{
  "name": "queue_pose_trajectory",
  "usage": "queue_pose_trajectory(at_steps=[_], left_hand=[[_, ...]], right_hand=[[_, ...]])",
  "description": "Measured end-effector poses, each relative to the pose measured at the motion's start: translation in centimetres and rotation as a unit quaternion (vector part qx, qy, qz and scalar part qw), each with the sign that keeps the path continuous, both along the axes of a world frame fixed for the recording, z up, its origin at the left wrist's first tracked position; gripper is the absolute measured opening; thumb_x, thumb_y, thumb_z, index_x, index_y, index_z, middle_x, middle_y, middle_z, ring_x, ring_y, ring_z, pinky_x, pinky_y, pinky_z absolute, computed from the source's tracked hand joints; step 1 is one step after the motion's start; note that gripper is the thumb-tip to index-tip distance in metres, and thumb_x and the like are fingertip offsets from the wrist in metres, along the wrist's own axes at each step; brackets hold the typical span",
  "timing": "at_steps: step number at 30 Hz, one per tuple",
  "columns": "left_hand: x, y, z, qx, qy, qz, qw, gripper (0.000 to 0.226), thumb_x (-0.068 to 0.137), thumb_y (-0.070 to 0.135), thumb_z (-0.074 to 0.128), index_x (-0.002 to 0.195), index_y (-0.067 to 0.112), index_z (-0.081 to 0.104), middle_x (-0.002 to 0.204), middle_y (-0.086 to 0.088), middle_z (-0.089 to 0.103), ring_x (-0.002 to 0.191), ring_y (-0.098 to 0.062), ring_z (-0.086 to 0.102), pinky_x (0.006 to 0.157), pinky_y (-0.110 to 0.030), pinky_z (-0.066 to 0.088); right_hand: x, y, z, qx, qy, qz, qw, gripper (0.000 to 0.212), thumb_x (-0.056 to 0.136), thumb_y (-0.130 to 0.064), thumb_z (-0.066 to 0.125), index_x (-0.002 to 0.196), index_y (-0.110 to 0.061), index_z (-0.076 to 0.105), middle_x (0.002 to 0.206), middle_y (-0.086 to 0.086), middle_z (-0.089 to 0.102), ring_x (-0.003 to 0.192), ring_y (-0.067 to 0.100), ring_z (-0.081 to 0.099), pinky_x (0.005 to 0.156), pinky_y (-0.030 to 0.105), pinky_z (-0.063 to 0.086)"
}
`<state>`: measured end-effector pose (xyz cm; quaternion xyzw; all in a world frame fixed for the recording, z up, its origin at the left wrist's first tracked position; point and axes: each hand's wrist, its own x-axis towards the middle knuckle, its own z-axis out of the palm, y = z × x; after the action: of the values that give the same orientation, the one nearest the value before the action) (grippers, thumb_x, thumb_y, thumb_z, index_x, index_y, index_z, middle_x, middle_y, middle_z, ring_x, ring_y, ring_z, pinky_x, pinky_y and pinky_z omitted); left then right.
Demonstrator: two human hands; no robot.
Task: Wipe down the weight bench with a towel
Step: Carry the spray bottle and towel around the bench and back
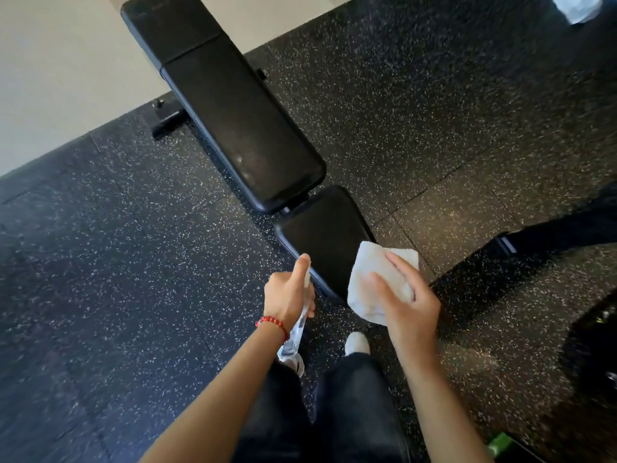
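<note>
A black padded weight bench [233, 111] runs from the upper left down to the centre, its small seat pad nearest me. My right hand [405, 300] holds a folded white towel [365, 279] over the near right corner of the seat pad, fingers spread across the cloth. My left hand [288, 290] grips a clear spray bottle [293, 339] at the seat pad's near left edge, with the forefinger stretched along the top of its nozzle. Whether the towel touches the pad I cannot tell.
The floor [100, 262] is dark speckled rubber tile, and a pale wall [50, 78] stands at the upper left. A black bench foot [167, 123] sticks out on the left. Dark equipment [551, 235] lies at the right, and something white [577, 6] at the top right. My legs and shoes are below.
</note>
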<state>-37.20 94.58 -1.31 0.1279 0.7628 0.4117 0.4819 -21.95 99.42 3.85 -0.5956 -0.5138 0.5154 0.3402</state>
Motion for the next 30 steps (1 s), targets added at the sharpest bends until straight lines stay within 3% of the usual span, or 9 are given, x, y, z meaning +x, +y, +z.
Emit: queue_pose_trajectory(at_steps=[2,7,12,15,18,22,24,26,30], left_hand=[[-1.7,0.0,0.4,0.011,-0.005,-0.006,1.000,0.083,0.069,0.074,0.036,0.037,-0.002,0.053,0.040,-0.014,0.055,0.037,-0.021,0.054,0.065,-0.034,0.050],[-5.7,0.8,1.2,0.025,0.012,0.021,0.999,0.077,0.069,0.073,0.036,0.035,0.007,0.052,0.042,-0.013,0.056,0.043,-0.024,0.056,0.073,-0.041,0.053],[-8.9,2.8,1.2,0.029,0.014,0.050,0.998,0.071,0.066,0.073,0.039,0.032,0.012,0.049,0.043,-0.013,0.055,0.045,-0.028,0.055,0.072,-0.048,0.053],[-10.5,5.0,1.2,0.011,0.020,0.053,0.998,0.083,0.065,0.074,0.040,0.046,-0.006,0.055,0.050,-0.020,0.057,0.050,-0.031,0.055,0.074,-0.052,0.052],[-11.7,7.8,1.4,-0.009,0.020,0.060,0.998,0.089,0.060,0.073,0.041,0.060,-0.015,0.054,0.056,-0.021,0.053,0.053,-0.028,0.049,0.071,-0.050,0.050],[-13.0,11.0,1.7,-0.016,-0.007,0.102,0.995,0.060,0.073,0.055,0.047,0.052,0.000,0.054,0.045,-0.010,0.055,0.043,-0.025,0.050,0.055,-0.036,0.047],[-13.7,12.0,1.6,-0.008,-0.013,0.120,0.993,0.055,0.086,0.039,0.046,0.043,0.005,0.054,0.040,-0.007,0.053,0.035,-0.023,0.047,0.043,-0.029,0.042],[-14.1,12.7,1.7,-0.004,-0.018,0.131,0.991,0.055,0.088,0.033,0.044,0.040,0.008,0.054,0.040,-0.007,0.053,0.034,-0.023,0.046,0.043,-0.029,0.040],[-15.4,14.5,1.6,-0.011,0.006,0.128,0.992,0.061,0.081,0.049,0.046,0.032,0.014,0.054,0.041,-0.009,0.054,0.035,-0.022,0.048,0.046,-0.031,0.041]], right_hand=[[-1.3,0.0,0.2,0.002,-0.005,0.010,1.000,0.033,0.074,-0.020,0.075,0.101,-0.038,0.066,0.114,-0.010,0.064,0.106,-0.001,0.056,0.089,0.019,0.044],[-4.3,1.4,0.3,0.018,-0.012,0.034,0.999,0.036,0.074,-0.016,0.075,0.101,-0.038,0.064,0.111,-0.009,0.063,0.099,-0.011,0.055,0.080,0.003,0.040],[-7.0,4.2,-0.5,0.015,-0.014,0.052,0.998,0.035,0.075,-0.019,0.075,0.101,-0.039,0.063,0.112,-0.005,0.063,0.100,-0.006,0.056,0.083,0.007,0.040],[-8.5,6.4,-1.2,0.014,-0.018,0.057,0.998,0.034,0.075,-0.023,0.074,0.102,-0.039,0.063,0.112,-0.007,0.064,0.101,-0.004,0.056,0.084,0.008,0.039],[-9.7,9.1,-1.7,0.005,-0.011,0.058,0.998,0.033,0.075,-0.023,0.074,0.104,-0.035,0.064,0.113,-0.008,0.064,0.102,-0.005,0.056,0.084,0.006,0.039],[-11.0,13.1,-1.8,0.006,-0.009,0.049,0.999,0.032,0.074,-0.026,0.075,0.101,-0.039,0.065,0.112,-0.010,0.064,0.103,0.000,0.057,0.089,0.017,0.043],[-11.7,14.9,-1.5,0.009,-0.003,0.045,0.999,0.032,0.072,-0.027,0.075,0.098,-0.042,0.065,0.111,-0.013,0.064,0.103,-0.002,0.057,0.087,0.013,0.042],[-12.3,16.3,-1.3,0.011,-0.012,0.048,0.999,0.032,0.072,-0.029,0.075,0.097,-0.045,0.064,0.111,-0.015,0.064,0.102,-0.005,0.056,0.084,0.007,0.040],[-13.6,18.1,-1.4,0.010,-0.008,0.051,0.999,0.032,0.073,-0.024,0.075,0.097,-0.043,0.064,0.110,-0.011,0.064,0.100,-0.004,0.056,0.086,0.011,0.041]])
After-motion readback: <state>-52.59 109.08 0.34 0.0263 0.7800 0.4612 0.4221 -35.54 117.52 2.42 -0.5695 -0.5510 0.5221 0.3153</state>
